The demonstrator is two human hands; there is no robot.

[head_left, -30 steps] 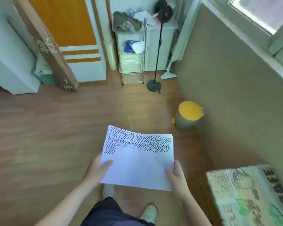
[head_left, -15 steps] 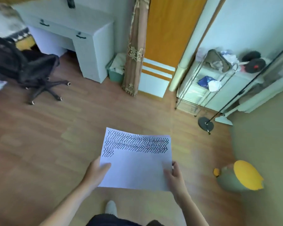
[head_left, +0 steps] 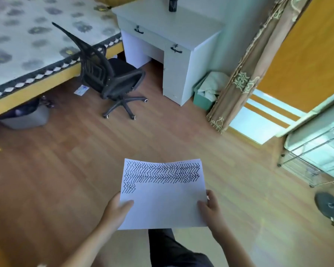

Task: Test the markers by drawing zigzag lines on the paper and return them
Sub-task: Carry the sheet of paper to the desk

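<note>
Paper: a white sheet [head_left: 163, 201] is held out flat above the wooden floor [head_left: 66, 170], at about 6 o'clock in the view, just ahead of the person's dark trousers [head_left: 172, 249].
Marks: rows of black zigzag lines [head_left: 161, 172] fill the far part of the sheet, with a short extra row at its 9 o'clock edge; the near part is blank.
Left hand: the left hand [head_left: 116, 211] holds the sheet at its 9 o'clock edge, thumb [head_left: 126, 204] pressed on top, the other fingers hidden underneath, so it is clamped on the paper.
Right hand: the right hand [head_left: 210, 211] pinches the 3 o'clock edge, thumb on top and fingers curled round the border.
Markers: none can be made out.
Desk: a white desk [head_left: 172, 41] with dark drawer handles stands at 12 o'clock, a dark object [head_left: 173, 4] on its top.
Chair: a black office chair [head_left: 108, 74] sits at 11 o'clock, between desk and bed [head_left: 27, 39].
Curtain: a patterned curtain [head_left: 245, 74] hangs at 1 o'clock, beside an orange door [head_left: 305, 54].
Bin: a green bin [head_left: 202, 99] with cloth in it stands between desk and curtain.
Rack: a wire rack [head_left: 316, 157] stands at 3 o'clock, a round black stand base [head_left: 329, 206] just below it.
</note>
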